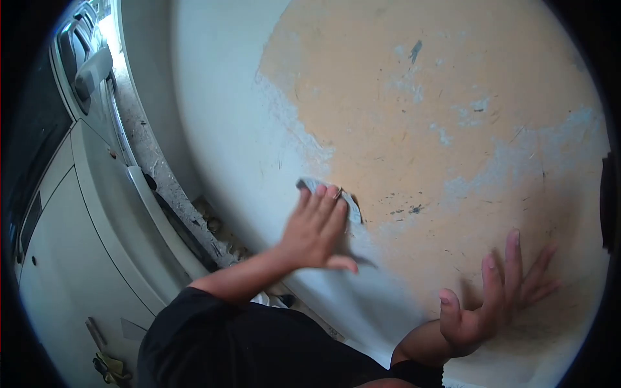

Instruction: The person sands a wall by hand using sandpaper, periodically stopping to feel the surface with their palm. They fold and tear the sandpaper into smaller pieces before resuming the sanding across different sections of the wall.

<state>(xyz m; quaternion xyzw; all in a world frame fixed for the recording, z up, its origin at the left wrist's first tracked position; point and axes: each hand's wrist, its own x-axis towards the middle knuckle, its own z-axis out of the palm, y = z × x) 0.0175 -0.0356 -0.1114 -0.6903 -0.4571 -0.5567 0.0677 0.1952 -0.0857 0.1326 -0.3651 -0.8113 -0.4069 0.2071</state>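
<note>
My left hand [314, 229] lies flat on a wall [388, 116], pressing a folded grey sheet that looks like sandpaper [353, 208] against it. The sheet's edges stick out past the fingertips, and most of it is hidden under the fingers. Its place is the border between pale paint and a bare tan patch. Lower right, my right hand [488, 301] holds nothing; its fingers are spread, with the fingertips close to the wall's tan surface. Grey-white streaks, scratches and dark marks dot the patch.
A light-coloured vehicle [97, 213] stands along the left, with its side mirror [94, 71] near the top. Between it and the wall runs a narrow strip of floor [152, 142] with debris. A yellowish crumpled item [111, 368] is at the lower left.
</note>
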